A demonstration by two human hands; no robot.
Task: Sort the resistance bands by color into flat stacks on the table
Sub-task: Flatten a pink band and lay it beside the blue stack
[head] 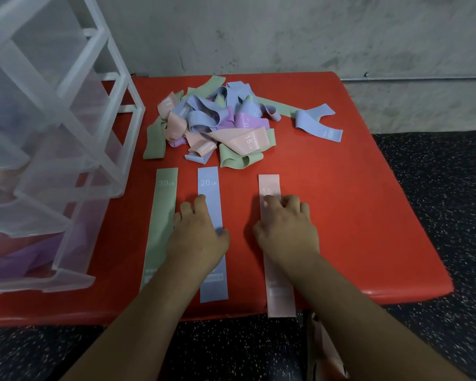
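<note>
Three bands lie flat side by side on the red table point(355, 215): a green band point(162, 215) marked 30 LB, a blue band point(208, 185) marked 20 LB and a pink band point(270, 184) marked 15. My left hand point(197, 235) rests palm down across the blue band and the green band's edge, fingers bent. My right hand point(286, 226) presses on the pink band, whose near end hangs over the table's front edge. Behind them sits a tangled pile of bands point(217, 125) in green, blue, pink and purple. One loose blue band point(318, 125) lies right of the pile.
A clear plastic drawer unit point(52, 133) stands on the table's left side, with purple bands point(25, 257) in its lowest drawer. A grey wall point(286, 31) rises behind the table. Dark speckled floor point(437, 188) lies to the right and in front.
</note>
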